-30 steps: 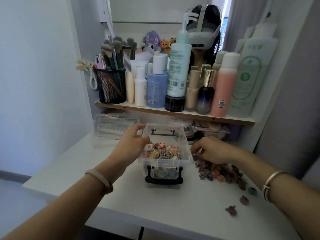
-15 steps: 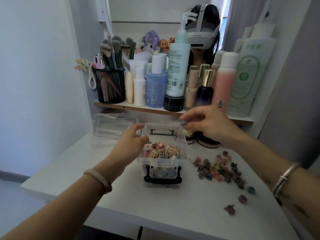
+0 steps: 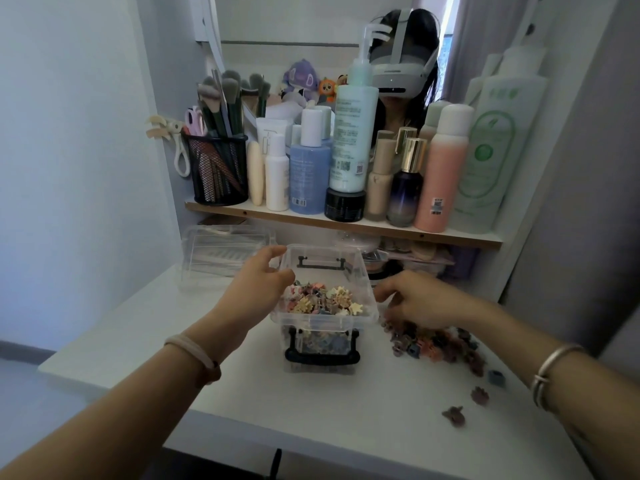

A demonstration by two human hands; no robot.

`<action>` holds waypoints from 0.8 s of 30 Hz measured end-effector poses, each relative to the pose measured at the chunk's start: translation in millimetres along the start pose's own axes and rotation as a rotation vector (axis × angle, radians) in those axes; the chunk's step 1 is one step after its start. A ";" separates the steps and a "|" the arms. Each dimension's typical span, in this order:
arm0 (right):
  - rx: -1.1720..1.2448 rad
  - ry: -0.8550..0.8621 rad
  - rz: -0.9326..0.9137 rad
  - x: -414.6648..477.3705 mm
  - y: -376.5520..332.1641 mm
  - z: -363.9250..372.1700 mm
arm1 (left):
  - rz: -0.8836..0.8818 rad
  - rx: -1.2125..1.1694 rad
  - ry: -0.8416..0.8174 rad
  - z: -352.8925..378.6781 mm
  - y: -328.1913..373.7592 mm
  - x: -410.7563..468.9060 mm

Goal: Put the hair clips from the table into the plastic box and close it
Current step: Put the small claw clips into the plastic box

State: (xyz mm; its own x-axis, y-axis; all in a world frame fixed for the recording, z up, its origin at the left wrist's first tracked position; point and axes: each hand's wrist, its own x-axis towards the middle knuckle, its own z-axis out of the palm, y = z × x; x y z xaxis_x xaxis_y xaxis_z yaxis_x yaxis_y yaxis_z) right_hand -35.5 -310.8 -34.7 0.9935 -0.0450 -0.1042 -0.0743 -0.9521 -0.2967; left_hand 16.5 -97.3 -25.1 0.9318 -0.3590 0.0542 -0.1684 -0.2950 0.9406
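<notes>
Right now my left hand [image 3: 263, 285] grasps the left wall of the plastic box [image 3: 323, 323], thumb up by its back corner. The box stands open on the table [image 3: 242, 393], heaped nearly to the rim with hair clips [image 3: 322, 299]. Its clear lid [image 3: 221, 251] lies behind and to the left, off the box. My right hand [image 3: 420, 299] is down just beside the box's right wall, fingers curled onto the loose pile [image 3: 436, 342] of clips. They are blurred, so I cannot tell whether they pinch one. A few stray clips [image 3: 479, 395] lie apart, nearer the front edge.
</notes>
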 end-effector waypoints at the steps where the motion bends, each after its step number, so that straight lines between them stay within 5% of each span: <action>1: -0.030 -0.006 -0.032 3.4 -2.6 4.1 | -0.001 0.000 0.001 0.0 -0.1 -0.3; 10: -0.136 0.063 -0.093 12.0 -9.5 14.3 | 0.014 -0.005 -0.001 -1.3 -0.9 0.3; 17: 0.398 0.504 -0.047 -6.3 -32.2 -28.8 | 0.008 0.015 0.009 -0.6 -2.1 2.1; 20: 0.639 0.394 -0.227 -20.6 -54.9 -46.1 | -0.002 -0.005 0.001 -1.1 -1.9 0.9; 24: 0.514 0.382 -0.162 -22.5 -47.0 -45.3 | 0.002 -0.015 -0.003 -1.9 -0.3 -1.6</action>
State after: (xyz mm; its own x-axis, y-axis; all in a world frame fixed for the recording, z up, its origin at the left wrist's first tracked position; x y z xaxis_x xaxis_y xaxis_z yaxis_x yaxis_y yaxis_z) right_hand -50.5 -278.7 24.6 0.9490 -0.1075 0.2965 0.1416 -0.6947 -0.7052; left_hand 15.6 -95.0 -24.8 0.9306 -0.3619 0.0554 -0.1655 -0.2810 0.9453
